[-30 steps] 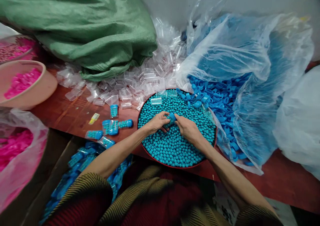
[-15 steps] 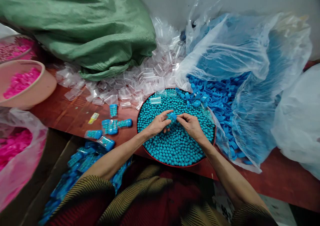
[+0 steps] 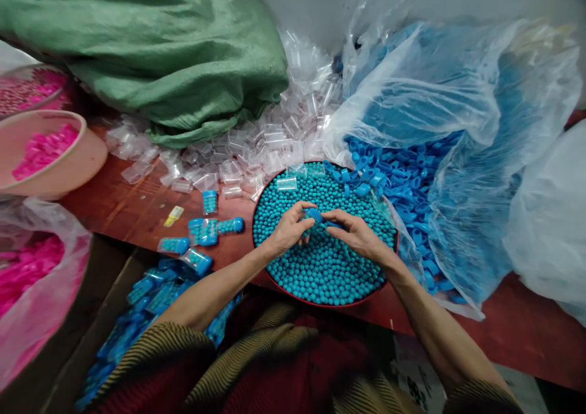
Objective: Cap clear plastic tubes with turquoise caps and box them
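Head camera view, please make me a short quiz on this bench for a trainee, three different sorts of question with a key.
1. Multiple choice: what colour are the pieces in the peach tub? a) green b) pink c) black
2. True or false: in the picture, the green sack lies left of the heap of loose blue pieces.
3. Fill in: the left hand and right hand are both above a round, red-rimmed tray of small turquoise ____.

Key: 1. b; 2. true; 3. balls.

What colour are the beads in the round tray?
The beads are turquoise; see the head view.
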A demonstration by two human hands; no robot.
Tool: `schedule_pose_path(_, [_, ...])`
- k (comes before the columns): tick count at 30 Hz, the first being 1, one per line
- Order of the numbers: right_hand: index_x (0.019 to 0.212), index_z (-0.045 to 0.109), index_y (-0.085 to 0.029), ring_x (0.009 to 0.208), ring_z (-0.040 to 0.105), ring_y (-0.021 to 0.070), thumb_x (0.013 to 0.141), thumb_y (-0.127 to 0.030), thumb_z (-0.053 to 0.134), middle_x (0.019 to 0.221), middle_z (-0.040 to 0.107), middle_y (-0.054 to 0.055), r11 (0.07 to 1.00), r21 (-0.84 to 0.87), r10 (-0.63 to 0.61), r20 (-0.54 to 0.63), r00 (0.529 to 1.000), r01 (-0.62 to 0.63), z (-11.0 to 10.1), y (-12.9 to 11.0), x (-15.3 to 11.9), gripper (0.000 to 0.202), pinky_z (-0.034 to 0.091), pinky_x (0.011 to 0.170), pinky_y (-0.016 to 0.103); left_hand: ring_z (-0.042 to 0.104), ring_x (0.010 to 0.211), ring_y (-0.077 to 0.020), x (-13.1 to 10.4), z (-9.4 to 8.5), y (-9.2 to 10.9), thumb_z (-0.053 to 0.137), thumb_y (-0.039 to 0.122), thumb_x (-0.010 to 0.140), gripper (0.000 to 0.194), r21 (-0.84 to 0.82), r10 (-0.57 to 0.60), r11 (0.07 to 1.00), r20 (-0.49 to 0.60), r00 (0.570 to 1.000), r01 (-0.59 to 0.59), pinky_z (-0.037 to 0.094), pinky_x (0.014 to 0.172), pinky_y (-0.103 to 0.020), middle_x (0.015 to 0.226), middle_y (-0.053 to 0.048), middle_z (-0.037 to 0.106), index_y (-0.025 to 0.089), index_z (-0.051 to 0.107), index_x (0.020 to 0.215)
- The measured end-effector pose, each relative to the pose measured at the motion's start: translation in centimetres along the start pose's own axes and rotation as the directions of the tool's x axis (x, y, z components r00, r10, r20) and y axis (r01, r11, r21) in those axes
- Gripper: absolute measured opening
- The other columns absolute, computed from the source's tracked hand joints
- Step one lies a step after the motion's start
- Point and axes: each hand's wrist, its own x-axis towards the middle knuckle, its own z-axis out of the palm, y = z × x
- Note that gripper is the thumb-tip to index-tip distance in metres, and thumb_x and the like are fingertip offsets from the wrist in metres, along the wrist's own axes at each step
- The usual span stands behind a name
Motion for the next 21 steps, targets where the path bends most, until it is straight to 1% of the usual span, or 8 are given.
schedule_pose_path(4, [0.109, 0.062, -0.018, 0.066, 0.062, 0.0134, 0.074, -0.034, 0.062, 0.092, 0.069, 0.005, 0.942, 0.311, 0.132, -0.006, 0.991, -0.124, -0.2, 0.7, 0.6, 0.038, 0.053, 0.064, 0.031, 0.05, 0.041, -0.0045, -0.1, -1.2, 0.6, 0.056, 0.033, 0.077, 0.039, 0.062, -0.019, 0.998, 0.109, 0.994, 0.013, 0.033, 0.036, -0.015, 0.071, 0.006, 0.051, 0.02, 0.044, 0.112])
schedule_pose_path(6, [0.122, 0.054, -0.019, 0.062, 0.061, 0.0126, 0.074, -0.035, 0.062, 0.092, 0.069, 0.005, 0.926, 0.354, 0.156, -0.031, 0.987, -0.135, 0.2, 0.9, 0.9, 0.051, 0.053, 0.06, 0.031, 0.05, 0.042, -0.0047, -0.3, -1.3, 0.6, 0.054, 0.031, 0.078, 0.04, 0.097, -0.039, 0.995, 0.114, 0.993, 0.028, 0.034, 0.037, -0.015, 0.071, 0.006, 0.05, 0.02, 0.043, 0.115])
schedule_pose_path(8, [0.128, 0.05, -0.019, 0.067, 0.063, 0.0146, 0.078, -0.035, 0.058, 0.096, 0.069, 0.006, 0.961, 0.251, 0.137, -0.064, 0.988, -0.117, 0.7, 0.7, 0.9, 0.053, 0.054, 0.064, 0.033, 0.047, 0.042, -0.0042, -0.6, -1.0, 0.5, 0.053, 0.028, 0.079, 0.043, 0.124, -0.037, 0.992, 0.086, 0.996, 0.027, 0.034, 0.039, -0.016, 0.073, 0.005, 0.051, 0.021, 0.042, 0.121])
schedule_pose_path(10, [0.127, 0.052, -0.019, 0.084, 0.065, 0.0191, 0.083, -0.035, 0.052, 0.105, 0.068, 0.009, 0.996, 0.032, 0.081, -0.085, 0.993, -0.079, 1.4, 0.1, 0.8, 0.047, 0.054, 0.075, 0.036, 0.042, 0.044, -0.0032, -0.8, -0.4, 0.4, 0.052, 0.025, 0.08, 0.05, 0.138, 0.006, 0.99, 0.03, 1.0, -0.01, 0.035, 0.042, -0.017, 0.075, 0.004, 0.05, 0.023, 0.039, 0.129])
schedule_pose_path(12, [0.13, 0.05, -0.018, 0.105, 0.061, 0.0242, 0.085, -0.037, 0.05, 0.118, 0.063, 0.012, 0.98, -0.198, 0.002, -0.054, 0.999, -0.013, 2.1, -0.4, 0.4, 0.048, 0.049, 0.089, 0.04, 0.039, 0.047, -0.0039, -0.9, 0.2, 0.3, 0.052, 0.024, 0.081, 0.055, 0.138, 0.048, 0.989, -0.017, 0.999, -0.045, 0.036, 0.046, -0.018, 0.074, 0.004, 0.048, 0.024, 0.036, 0.134])
schedule_pose_path(15, [0.14, 0.034, -0.011, 0.119, 0.051, 0.0316, 0.078, -0.046, 0.061, 0.13, 0.052, 0.02, 0.896, -0.43, -0.126, -0.007, 0.992, 0.111, 3.2, -0.8, -0.3, 0.076, 0.047, 0.093, 0.045, 0.042, 0.056, -0.0077, -1.0, 0.8, 0.5, 0.052, 0.021, 0.08, 0.053, 0.129, 0.094, 0.988, -0.06, 0.994, -0.085, 0.039, 0.056, -0.021, 0.071, 0.003, 0.048, 0.019, 0.042, 0.132])
schedule_pose_path(17, [0.143, 0.025, -0.007, 0.113, 0.055, 0.0346, 0.074, -0.049, 0.065, 0.126, 0.052, 0.024, 0.827, -0.541, -0.192, -0.017, 0.981, 0.152, 3.8, -0.6, -0.6, 0.09, 0.051, 0.085, 0.047, 0.046, 0.065, -0.0102, -1.0, 0.8, 0.6, 0.054, 0.019, 0.078, 0.049, 0.12, 0.132, 0.985, -0.065, 0.989, -0.124, 0.041, 0.066, -0.023, 0.075, 0.002, 0.051, 0.017, 0.047, 0.126])
schedule_pose_path(21, [0.139, 0.025, -0.006, 0.082, 0.064, 0.0302, 0.078, -0.051, 0.058, 0.106, 0.059, 0.021, 0.719, -0.672, -0.266, -0.031, 0.963, 0.177, 4.5, -0.3, -0.7, 0.083, 0.054, 0.06, 0.04, 0.051, 0.076, -0.0115, -1.0, 0.8, 0.6, 0.056, 0.017, 0.075, 0.035, 0.053, 0.157, 0.986, -0.041, 0.987, -0.155, 0.041, 0.075, -0.024, 0.082, 0.001, 0.055, 0.016, 0.05, 0.11])
